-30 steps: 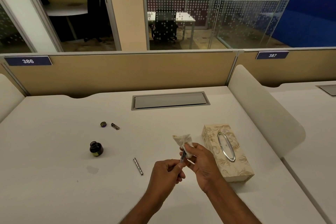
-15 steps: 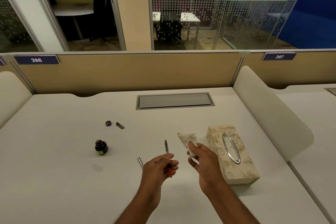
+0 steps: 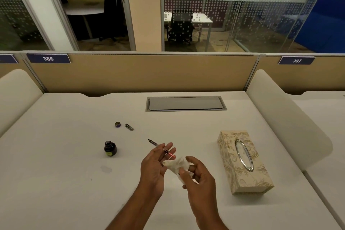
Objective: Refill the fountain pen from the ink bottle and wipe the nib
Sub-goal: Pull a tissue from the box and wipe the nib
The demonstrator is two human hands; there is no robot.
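On a white desk in an office cubicle, we've drawn the pen out of the tissue; our left hand pinches it loosely, nib toward the open ink bottle. Our right hand clutches the tissue, so wiping looks done. The cap, barrel and tissue box lie clear; nothing obstructs.

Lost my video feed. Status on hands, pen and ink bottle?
Left hand holds pen, nib clear of tissue. Right hand holds crumpled tissue. Ink bottle open, upright on desk. Nothing in the way.
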